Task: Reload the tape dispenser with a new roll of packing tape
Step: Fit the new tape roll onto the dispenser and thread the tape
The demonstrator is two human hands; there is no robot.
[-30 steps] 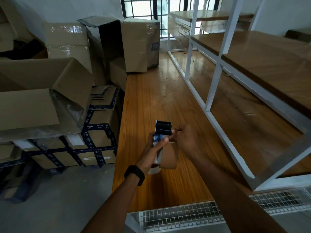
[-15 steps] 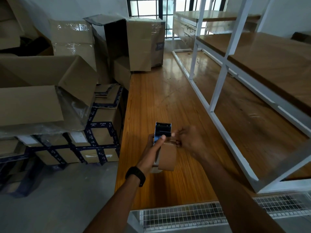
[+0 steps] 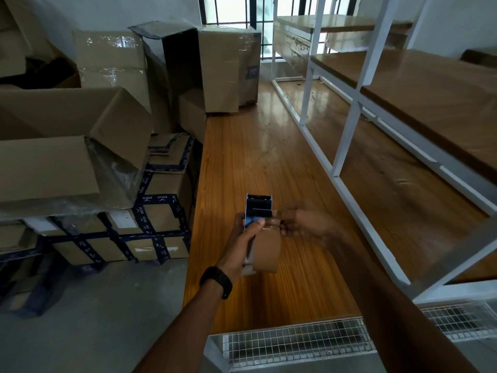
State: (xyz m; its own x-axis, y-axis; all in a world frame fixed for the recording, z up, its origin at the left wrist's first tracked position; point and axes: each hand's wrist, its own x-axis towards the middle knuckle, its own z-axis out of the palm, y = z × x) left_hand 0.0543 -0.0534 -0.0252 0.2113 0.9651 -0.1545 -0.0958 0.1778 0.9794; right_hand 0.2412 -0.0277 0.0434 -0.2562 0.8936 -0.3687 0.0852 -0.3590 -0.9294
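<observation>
Since a second ago the right hand point(image 3: 306, 227) has drawn slightly rightward off the dispenser point(image 3: 259, 208), baring more of the brown roll point(image 3: 266, 251) already seated on it. Judged: roll mounted, tape end next to be fed toward the roller; with the blur I cannot tell if its fingers pinch anything. Left hand point(image 3: 242, 238) grips the dispenser above the bench point(image 3: 255, 157); boxes point(image 3: 80, 157) left, shelf frame point(image 3: 347, 146) right, wire basket point(image 3: 295, 343) near, none obstructing.
</observation>
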